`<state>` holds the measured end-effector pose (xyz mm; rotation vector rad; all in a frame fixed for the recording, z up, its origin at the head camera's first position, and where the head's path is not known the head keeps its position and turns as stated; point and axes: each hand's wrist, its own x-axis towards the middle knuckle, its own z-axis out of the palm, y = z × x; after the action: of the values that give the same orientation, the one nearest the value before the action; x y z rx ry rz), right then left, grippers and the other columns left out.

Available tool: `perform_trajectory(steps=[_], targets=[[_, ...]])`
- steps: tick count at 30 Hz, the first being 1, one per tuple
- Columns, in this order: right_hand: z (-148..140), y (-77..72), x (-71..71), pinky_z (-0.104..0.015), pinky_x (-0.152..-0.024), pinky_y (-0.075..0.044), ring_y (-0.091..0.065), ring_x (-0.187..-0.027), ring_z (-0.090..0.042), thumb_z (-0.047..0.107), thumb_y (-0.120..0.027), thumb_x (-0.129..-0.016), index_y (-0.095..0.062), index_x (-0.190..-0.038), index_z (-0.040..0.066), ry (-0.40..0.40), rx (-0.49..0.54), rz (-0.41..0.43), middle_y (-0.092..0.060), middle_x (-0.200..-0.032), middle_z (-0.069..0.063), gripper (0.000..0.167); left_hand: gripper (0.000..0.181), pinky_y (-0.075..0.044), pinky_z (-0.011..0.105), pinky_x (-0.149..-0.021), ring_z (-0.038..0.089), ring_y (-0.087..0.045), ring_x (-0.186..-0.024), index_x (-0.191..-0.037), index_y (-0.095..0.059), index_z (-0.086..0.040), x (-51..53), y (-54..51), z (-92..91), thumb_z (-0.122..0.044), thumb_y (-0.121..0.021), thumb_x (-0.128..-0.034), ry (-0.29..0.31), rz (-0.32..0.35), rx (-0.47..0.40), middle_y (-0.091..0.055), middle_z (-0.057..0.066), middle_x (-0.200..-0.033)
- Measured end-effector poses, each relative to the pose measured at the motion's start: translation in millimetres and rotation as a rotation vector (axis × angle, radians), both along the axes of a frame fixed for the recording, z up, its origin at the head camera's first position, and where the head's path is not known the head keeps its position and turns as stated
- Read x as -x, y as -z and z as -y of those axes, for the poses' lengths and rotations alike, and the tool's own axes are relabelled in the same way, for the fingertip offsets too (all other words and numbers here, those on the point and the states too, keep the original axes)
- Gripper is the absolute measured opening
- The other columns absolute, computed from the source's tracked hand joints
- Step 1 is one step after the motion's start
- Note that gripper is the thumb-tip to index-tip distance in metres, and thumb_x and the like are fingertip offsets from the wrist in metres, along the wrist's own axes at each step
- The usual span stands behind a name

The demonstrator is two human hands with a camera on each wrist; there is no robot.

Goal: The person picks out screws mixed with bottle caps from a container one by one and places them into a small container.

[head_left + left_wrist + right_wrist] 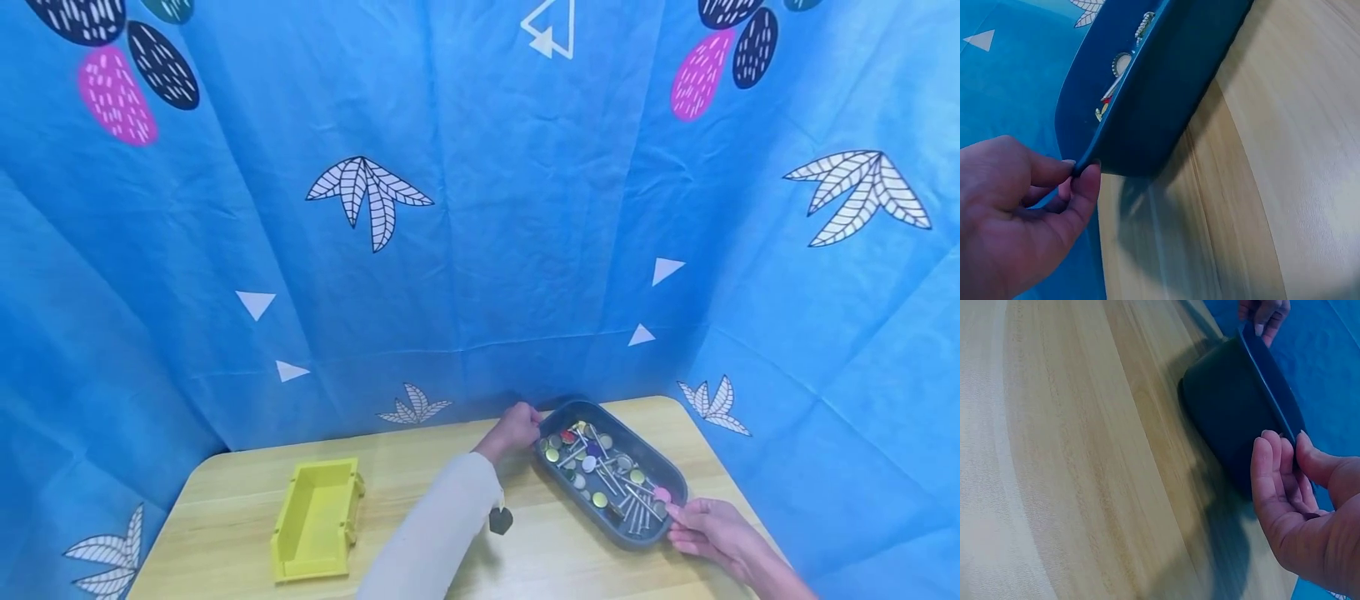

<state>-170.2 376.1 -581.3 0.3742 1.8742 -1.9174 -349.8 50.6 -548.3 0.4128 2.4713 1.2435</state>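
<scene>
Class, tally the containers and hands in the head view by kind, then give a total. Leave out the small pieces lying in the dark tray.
Yellow bin: 1
Dark tray: 1
Hands: 2 (left hand and right hand, each pinching the dark tray)
Total: 4

A curtained-off nook: leaf-printed blue cloth [525, 250] hangs around three sides of a wood-grain table [405, 487]
</scene>
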Motion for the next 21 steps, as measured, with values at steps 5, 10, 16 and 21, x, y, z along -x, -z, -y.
perform_trajectory(steps=[5, 10, 16, 21], targets=[[-1, 2.7, 4.7, -0.033, -0.084, -0.066, -0.075, -0.085, -0.015, 0.019, -0.064, -0.102, -0.061, -0.103, -0.001, -0.028, -0.005, -0.004, -0.072, -0.090, -0.005, 0.021, 0.037, -0.045, 0.018, -0.051, 0.014, -0.057, -0.058, -0.114, -0.070, 0.015, -7.8, -0.9, 9.8, 0.016, -0.056, -0.0801, 0.000, 0.015, -0.051, -0.074, 0.029, -0.106], [-2, 2.9, 7.3, -0.033, -0.085, -0.066, -0.076, -0.085, -0.015, 0.020, -0.063, -0.103, -0.062, -0.103, 0.001, -0.046, 0.021, -0.004, -0.072, -0.091, -0.004, 0.020, 0.037, -0.057, 0.023, -0.058, 0.014, -0.059, -0.059, -0.116, -0.066, 0.018, -16.1, 4.4, 17.7, 0.017, -0.055, -0.0805, -0.030, 0.098, -0.177, -0.071, 0.034, -0.108], [1, 2.2, 10.6, -0.033, -0.087, -0.065, -0.076, -0.085, -0.015, 0.021, -0.063, -0.103, -0.064, -0.101, 0.003, -0.051, 0.045, -0.002, -0.073, -0.091, -0.005, 0.017, 0.038, -0.063, 0.032, -0.078, 0.028, -0.070, -0.087, -0.123, -0.063, 0.014, -24.5, 13.7, 28.9, 0.013, -0.057, -0.0852, -0.092, 0.191, -0.247, -0.068, 0.029, -0.118], [1, 0.8, 14.2, -0.034, -0.086, -0.066, -0.076, -0.083, -0.014, 0.020, -0.062, -0.103, -0.065, -0.102, 0.003, -0.063, 0.035, -0.002, -0.074, -0.089, -0.004, 0.017, 0.038, -0.064, 0.033, -0.079, 0.041, -0.070, -0.101, -0.127, -0.058, 0.015, -30.8, 21.3, 34.8, 0.013, -0.055, -0.0888, -0.127, 0.251, -0.338, -0.065, 0.031, -0.121]])
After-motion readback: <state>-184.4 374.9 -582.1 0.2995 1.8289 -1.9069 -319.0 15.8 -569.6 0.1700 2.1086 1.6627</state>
